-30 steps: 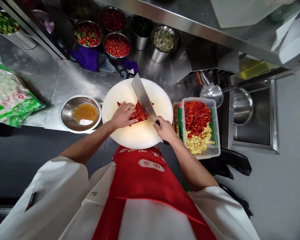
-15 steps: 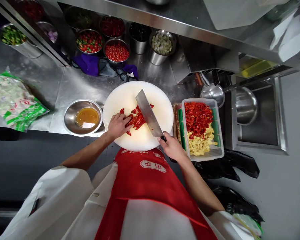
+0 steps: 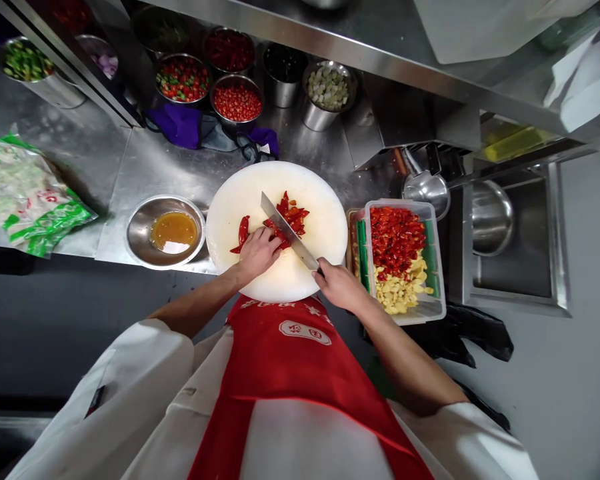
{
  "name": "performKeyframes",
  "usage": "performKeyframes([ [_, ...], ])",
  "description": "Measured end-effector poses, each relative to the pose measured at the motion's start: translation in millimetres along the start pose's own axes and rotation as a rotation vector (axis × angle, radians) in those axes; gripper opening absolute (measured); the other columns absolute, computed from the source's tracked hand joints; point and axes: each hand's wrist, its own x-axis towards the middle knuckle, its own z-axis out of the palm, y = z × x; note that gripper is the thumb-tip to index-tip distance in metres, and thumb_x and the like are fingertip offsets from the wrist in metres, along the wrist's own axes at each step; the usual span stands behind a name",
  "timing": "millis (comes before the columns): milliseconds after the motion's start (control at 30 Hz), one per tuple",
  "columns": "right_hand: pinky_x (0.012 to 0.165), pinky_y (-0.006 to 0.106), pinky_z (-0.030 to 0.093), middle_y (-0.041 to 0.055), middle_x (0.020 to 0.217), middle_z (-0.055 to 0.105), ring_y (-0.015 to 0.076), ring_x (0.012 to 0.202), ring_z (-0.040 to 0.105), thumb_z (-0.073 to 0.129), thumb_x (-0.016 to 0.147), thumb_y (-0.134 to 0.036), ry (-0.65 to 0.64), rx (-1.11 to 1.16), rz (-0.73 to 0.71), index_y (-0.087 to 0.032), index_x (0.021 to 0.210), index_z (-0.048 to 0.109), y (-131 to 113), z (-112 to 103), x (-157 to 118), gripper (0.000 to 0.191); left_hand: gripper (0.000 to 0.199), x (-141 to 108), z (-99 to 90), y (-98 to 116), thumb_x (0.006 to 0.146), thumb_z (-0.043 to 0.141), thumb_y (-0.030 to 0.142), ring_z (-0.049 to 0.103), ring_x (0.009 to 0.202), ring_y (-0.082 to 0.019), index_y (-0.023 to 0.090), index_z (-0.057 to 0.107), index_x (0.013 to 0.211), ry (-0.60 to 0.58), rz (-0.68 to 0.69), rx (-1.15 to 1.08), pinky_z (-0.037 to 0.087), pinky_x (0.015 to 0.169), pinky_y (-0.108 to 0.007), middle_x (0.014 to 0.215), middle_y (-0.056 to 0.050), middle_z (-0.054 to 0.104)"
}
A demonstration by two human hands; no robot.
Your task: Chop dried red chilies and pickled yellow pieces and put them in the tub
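On a round white cutting board (image 3: 310, 183) lie red chili peppers (image 3: 294, 217), some in pieces. My right hand (image 3: 344, 285) is closed around the handle of a cleaver (image 3: 289, 232), whose blade slants across the peppers toward the upper left. Just left of the blade, my left hand (image 3: 260, 253) presses down with curled fingers on red chili pieces, partly hidden beneath them. Another whole-looking red chili (image 3: 243, 229) rests left of those fingers. The blade's edge sits close beside my left fingertips; whether it touches them I cannot tell.
Right of the board stands a clear plastic container (image 3: 437, 300) of chopped red chilies and yellow pieces. A steel bowl (image 3: 135, 250) with brown liquid is at the left, beyond it a plastic bag (image 3: 30, 193). Several steel pots (image 3: 319, 120) and a purple cloth (image 3: 180, 125) are behind.
My left hand has moved right on the board, closer to the blade. The cleaver has turned more upright on its edge, its tip now farther left and lower.
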Motion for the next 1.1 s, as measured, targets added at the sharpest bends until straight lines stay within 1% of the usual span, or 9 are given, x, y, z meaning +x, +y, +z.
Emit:
performKeyframes([
  [133, 0.062, 0.029, 0.031, 0.0101, 0.087, 0.072, 0.0251, 0.081, 0.067, 0.038, 0.102, -0.037, -0.054, 0.026, -0.028, -0.019, 0.106, 0.053, 4.5, -2.9, 8.0, 0.024, 0.023, 0.6, 4.4, -5.1, 0.096, 0.048, 0.030, 0.052, 0.111, -0.028, 0.021, 0.068, 0.104, -0.005, 0.022, -0.032, 0.048, 0.096, -0.043, 0.113, -0.011, 0.060],
  [300, 0.068, 0.029, 0.035, 0.0117, 0.096, 0.073, 0.0261, 0.087, 0.067, 0.039, 0.101, -0.032, 0.080, 0.061, -0.005, -0.018, 0.113, 0.053, -16.5, 8.5, 59.7, 0.023, 0.025, 6.4, 3.4, -11.3, 0.097, 0.047, 0.028, 0.055, 0.109, -0.026, 0.020, 0.068, 0.106, -0.049, 0.093, -0.043, 0.047, 0.097, -0.042, 0.108, -0.010, 0.062],
  [367, 0.068, 0.029, 0.035, 0.0108, 0.096, 0.073, 0.0265, 0.088, 0.067, 0.041, 0.100, -0.033, 0.113, 0.062, -0.032, -0.019, 0.112, 0.054, -18.4, 5.5, 65.3, 0.023, 0.025, 5.4, -1.5, -13.4, 0.097, 0.047, 0.030, 0.054, 0.110, -0.026, 0.020, 0.068, 0.107, -0.060, 0.128, -0.044, 0.046, 0.099, -0.042, 0.109, -0.010, 0.062],
  [433, 0.066, 0.029, 0.034, 0.0098, 0.094, 0.073, 0.0261, 0.085, 0.067, 0.040, 0.100, -0.035, 0.134, 0.057, -0.034, -0.020, 0.110, 0.055, -15.0, -0.8, 55.5, 0.023, 0.026, 0.8, -7.1, -14.7, 0.096, 0.050, 0.034, 0.051, 0.117, -0.028, 0.020, 0.068, 0.108, -0.039, 0.133, -0.052, 0.044, 0.103, -0.044, 0.116, -0.011, 0.059],
  [567, 0.063, 0.029, 0.031, 0.0085, 0.087, 0.072, 0.0253, 0.081, 0.066, 0.038, 0.101, -0.037, 0.134, 0.059, -0.013, -0.021, 0.106, 0.054, -6.1, -8.3, 17.9, 0.023, 0.030, -12.1, -11.1, -15.6, 0.090, 0.060, 0.043, 0.048, 0.118, -0.031, 0.021, 0.068, 0.108, 0.001, 0.027, -0.048, 0.043, 0.102, -0.049, 0.124, -0.012, 0.056],
  [800, 0.064, 0.028, 0.032, 0.0073, 0.086, 0.071, 0.0245, 0.083, 0.067, 0.040, 0.101, -0.037, -0.063, 0.063, 0.011, -0.021, 0.105, 0.054, 4.1, -2.9, -16.2, 0.022, 0.027, -14.2, 2.6, -17.8, 0.094, 0.051, 0.035, 0.050, 0.114, -0.029, 0.021, 0.069, 0.110, -0.023, 0.016, -0.114, 0.044, 0.099, -0.046, 0.121, -0.011, 0.061],
  [867, 0.064, 0.028, 0.033, 0.0077, 0.087, 0.072, 0.0245, 0.083, 0.067, 0.038, 0.102, -0.039, -0.068, 0.058, 0.015, -0.021, 0.111, 0.053, -0.1, 1.0, -7.3, 0.025, 0.028, -12.0, 4.9, -19.2, 0.096, 0.049, 0.034, 0.051, 0.115, -0.028, 0.020, 0.069, 0.109, -0.033, 0.030, -0.126, 0.044, 0.100, -0.044, 0.121, -0.010, 0.062],
  [967, 0.065, 0.029, 0.035, 0.0100, 0.091, 0.073, 0.0249, 0.083, 0.067, 0.036, 0.102, -0.034, -0.027, 0.038, 0.041, -0.018, 0.116, 0.051, -16.2, 11.4, 27.1, 0.027, 0.029, -9.3, 5.9, -22.8, 0.097, 0.046, 0.033, 0.051, 0.116, -0.027, 0.019, 0.068, 0.111, -0.052, 0.088, -0.133, 0.044, 0.102, -0.043, 0.120, -0.010, 0.063],
  [1100, 0.069, 0.029, 0.036, 0.0102, 0.094, 0.073, 0.0258, 0.086, 0.067, 0.039, 0.100, -0.034, 0.092, 0.034, -0.010, -0.019, 0.116, 0.053, -29.6, 13.8, 62.0, 0.026, 0.028, -10.1, 1.2, -28.6, 0.097, 0.046, 0.032, 0.051, 0.116, -0.027, 0.020, 0.068, 0.110, -0.075, 0.176, -0.118, 0.043, 0.102, -0.043, 0.122, -0.010, 0.061],
])
